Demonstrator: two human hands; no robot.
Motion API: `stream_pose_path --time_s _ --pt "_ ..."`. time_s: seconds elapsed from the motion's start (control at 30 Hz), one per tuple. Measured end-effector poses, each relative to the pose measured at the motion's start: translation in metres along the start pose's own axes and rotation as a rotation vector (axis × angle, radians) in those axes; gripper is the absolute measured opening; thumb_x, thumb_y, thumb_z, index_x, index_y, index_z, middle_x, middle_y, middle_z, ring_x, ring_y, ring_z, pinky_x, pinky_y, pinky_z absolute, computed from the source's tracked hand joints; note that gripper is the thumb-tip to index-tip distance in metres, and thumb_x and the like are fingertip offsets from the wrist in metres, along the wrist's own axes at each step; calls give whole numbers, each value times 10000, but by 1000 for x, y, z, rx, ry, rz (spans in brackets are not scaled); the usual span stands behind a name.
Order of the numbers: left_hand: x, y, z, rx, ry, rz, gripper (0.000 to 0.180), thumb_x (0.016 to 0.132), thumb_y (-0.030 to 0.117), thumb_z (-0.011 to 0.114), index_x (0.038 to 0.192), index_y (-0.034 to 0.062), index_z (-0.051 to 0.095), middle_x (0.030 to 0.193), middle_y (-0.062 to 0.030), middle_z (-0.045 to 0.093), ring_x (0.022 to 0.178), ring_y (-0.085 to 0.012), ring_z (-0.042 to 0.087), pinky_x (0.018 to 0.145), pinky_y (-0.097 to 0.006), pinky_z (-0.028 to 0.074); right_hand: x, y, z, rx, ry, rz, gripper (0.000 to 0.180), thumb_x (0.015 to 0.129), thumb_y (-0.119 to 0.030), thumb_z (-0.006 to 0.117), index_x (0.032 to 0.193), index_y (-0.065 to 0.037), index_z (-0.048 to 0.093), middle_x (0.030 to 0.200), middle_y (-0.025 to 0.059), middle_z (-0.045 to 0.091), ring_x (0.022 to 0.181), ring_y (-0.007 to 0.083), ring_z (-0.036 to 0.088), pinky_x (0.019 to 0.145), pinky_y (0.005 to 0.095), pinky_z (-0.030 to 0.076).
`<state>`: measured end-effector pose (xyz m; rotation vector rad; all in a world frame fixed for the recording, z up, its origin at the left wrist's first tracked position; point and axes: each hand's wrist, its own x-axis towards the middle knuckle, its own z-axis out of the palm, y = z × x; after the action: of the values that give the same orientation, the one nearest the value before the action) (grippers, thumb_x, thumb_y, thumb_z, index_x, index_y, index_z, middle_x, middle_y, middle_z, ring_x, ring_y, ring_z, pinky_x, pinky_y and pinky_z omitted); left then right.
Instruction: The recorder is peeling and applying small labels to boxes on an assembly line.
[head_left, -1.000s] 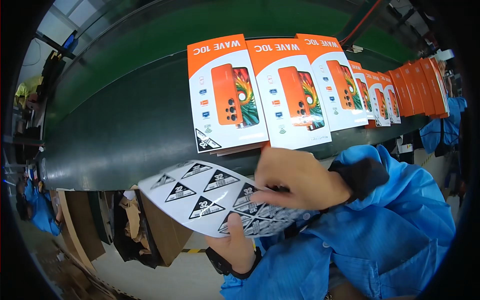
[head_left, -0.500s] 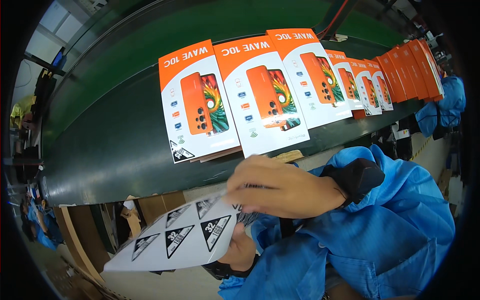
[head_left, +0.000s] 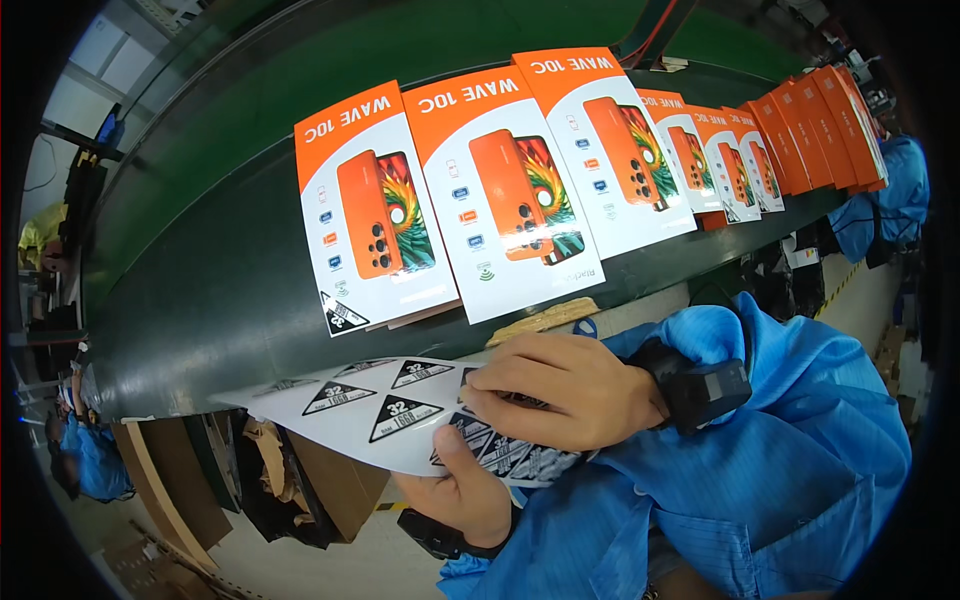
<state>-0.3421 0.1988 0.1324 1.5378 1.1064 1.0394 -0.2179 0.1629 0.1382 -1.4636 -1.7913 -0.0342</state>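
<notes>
Dark green conveyor belt carries glossy orange-and-white phone boxes. Below it, left hand grips a sticker sheet; right hand pinches one triangular sticker.

The right part of the sticker sheet is covered by the right hand, so its fingertips and any sticker under them cannot be seen. Most of the left hand is hidden beneath the sheet. The far boxes are overlapped and too small to tell apart. The people at the left rim are cut off.
</notes>
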Motion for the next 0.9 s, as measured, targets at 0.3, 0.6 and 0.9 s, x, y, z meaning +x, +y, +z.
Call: stream_pose_path --time_s 0.3,0.6,0.9 --pt "-1 -9 7 0 81 83 348 859 161 430 1078 -96 343 984 -200 491 859 -181 518 712 -273 427 2 7 8 216 5 147 262 604 -67 568 852 15 542 819 101 516 727 239 514 576 301 430" --pt "9 0 11 -94 75 -63 429 817 135 476 1097 -135 295 998 -223 478 866 -211 515 731 -287 423 -1 7 4 13 -35 4 215 592 -68 584 802 -25 567 802 56 502 713 212 492 562 267 406" --pt "13 -19 -9 -124 187 -171 404 832 153 452 1114 -97 307 1013 -197 475 872 -187 504 754 -273 408 30 36 -36 715 -180 581 48 753 -91 538 746 -52 511 709 11 497 636 100 465 557 227 368"
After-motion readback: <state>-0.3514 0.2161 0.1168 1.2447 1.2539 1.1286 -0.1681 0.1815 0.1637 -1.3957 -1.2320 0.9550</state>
